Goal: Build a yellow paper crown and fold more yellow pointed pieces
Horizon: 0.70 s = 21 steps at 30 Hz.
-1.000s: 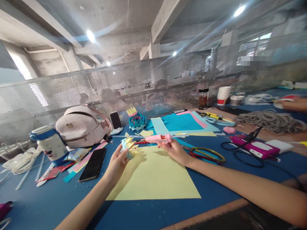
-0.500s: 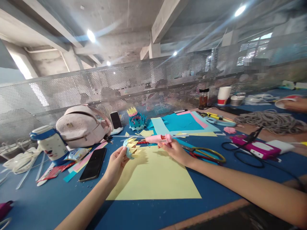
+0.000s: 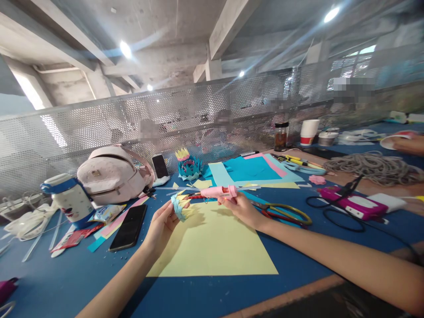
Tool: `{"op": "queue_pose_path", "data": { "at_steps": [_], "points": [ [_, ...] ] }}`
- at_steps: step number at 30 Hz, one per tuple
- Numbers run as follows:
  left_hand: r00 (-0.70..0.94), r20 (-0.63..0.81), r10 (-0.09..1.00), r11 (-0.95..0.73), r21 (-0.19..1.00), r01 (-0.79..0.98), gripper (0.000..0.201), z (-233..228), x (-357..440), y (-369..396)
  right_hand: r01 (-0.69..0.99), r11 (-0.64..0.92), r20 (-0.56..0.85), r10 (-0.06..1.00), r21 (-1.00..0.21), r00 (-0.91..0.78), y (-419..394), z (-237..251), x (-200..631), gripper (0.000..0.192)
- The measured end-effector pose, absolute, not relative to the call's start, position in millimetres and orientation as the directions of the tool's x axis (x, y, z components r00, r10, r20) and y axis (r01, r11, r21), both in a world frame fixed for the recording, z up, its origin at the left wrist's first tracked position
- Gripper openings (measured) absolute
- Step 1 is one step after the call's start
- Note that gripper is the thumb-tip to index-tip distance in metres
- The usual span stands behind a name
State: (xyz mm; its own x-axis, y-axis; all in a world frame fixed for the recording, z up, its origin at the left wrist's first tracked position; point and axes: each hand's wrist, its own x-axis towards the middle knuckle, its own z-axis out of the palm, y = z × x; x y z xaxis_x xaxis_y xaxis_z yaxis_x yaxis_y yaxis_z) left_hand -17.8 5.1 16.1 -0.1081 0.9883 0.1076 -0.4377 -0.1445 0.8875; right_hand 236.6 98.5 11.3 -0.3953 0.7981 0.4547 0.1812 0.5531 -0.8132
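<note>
Above the yellow sheet [image 3: 218,247] on the tabletop [image 3: 188,298]: curved paper piece [image 3: 177,207], pale blue band with yellow points, held up off the surface near the sheet's far left corner. Left hand [image 3: 164,219] pinches it by the band; right hand [image 3: 239,207] is clamped round the handle of a pink glue gun [image 3: 217,192]. Hands apart from each other, both loaded. Key geometry: gun's long axis runs side to side, close to level, front end aimed left at the paper piece, whose points face right toward the gun. So the piece lies left of the right hand; left hand is nearer, already touching it. Can't tell if the gun's tip touches paper, they overlap in view. Thin translucent stick [image 3: 248,188] lines up behind the gun's rear; can't tell if it's fed in. Going outward: scissors [image 3: 287,206] lie flat just right of the right hand; teal paper crown [image 3: 188,170] beyond the hands, blue sheets [image 3: 253,168] to its right. Left side: black phone [image 3: 128,227] flat, bottle [image 3: 74,203], pink backpack [image 3: 112,176]. Right side: magenta device [image 3: 356,204], pile of grey cord [image 3: 371,168]. Far right edge: another person's hand [image 3: 412,143] at a cup [image 3: 388,142]. Perforated screen [image 3: 198,110] across the back.
</note>
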Motion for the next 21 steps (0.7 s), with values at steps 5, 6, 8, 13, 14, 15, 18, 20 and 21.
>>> {"op": "queue_pose_path", "data": {
  "at_steps": [5, 6, 8, 13, 14, 15, 18, 20, 21],
  "points": [
    [-0.093, 0.099, 0.991, -0.13, 0.891, -0.434, 0.045, 16.3, -17.6, 4.1, 0.187, 0.554, 0.454, 0.799, -0.811, -0.395, 98.0, 12.1, 236.8, 0.051],
    [-0.087, 0.099, 0.991, -0.127, 0.893, -0.431, 0.044, 16.1, -17.8, 3.9, 0.188, 0.554, 0.454, 0.798, -0.811, -0.396, 97.8, 12.5, 236.8, 0.052],
    [-0.079, 0.105, 0.991, -0.129, 0.897, -0.423, 0.04, 14.9, -18.9, 4.2, 0.189, 0.556, 0.455, 0.798, -0.81, -0.397, 97.3, 13.1, 236.7, 0.052],
    [-0.093, 0.109, 0.99, -0.137, 0.911, -0.389, 0.026, 6.0, -26.0, 7.8, 0.187, 0.56, 0.46, 0.795, -0.807, -0.395, 97.2, 13.3, 236.6, 0.052],
    [-0.094, 0.1, 0.991, -0.129, 0.915, -0.381, 0.026, 3.8, -27.7, 8.4, 0.186, 0.56, 0.46, 0.795, -0.807, -0.396, 97.4, 13.0, 236.6, 0.052],
    [-0.094, 0.087, 0.992, -0.116, 0.921, -0.372, 0.028, 1.5, -29.1, 9.0, 0.186, 0.561, 0.46, 0.794, -0.807, -0.397, 97.7, 12.7, 236.7, 0.052],
    [-0.086, 0.031, 0.996, -0.058, 0.94, -0.337, 0.031, -4.4, -32.2, 9.7, 0.187, 0.561, 0.459, 0.794, -0.807, -0.4, 98.7, 11.4, 237.1, 0.052],
    [-0.085, -0.01, 0.996, -0.017, 0.951, -0.309, 0.031, -7.4, -33.6, 10.0, 0.187, 0.561, 0.458, 0.793, -0.806, -0.403, 99.3, 10.5, 237.4, 0.051],
    [-0.09, -0.026, 0.996, -0.002, 0.955, -0.297, 0.031, -8.4, -34.2, 10.2, 0.188, 0.561, 0.457, 0.792, -0.806, -0.404, 99.6, 10.1, 237.4, 0.051]
  ]
}}
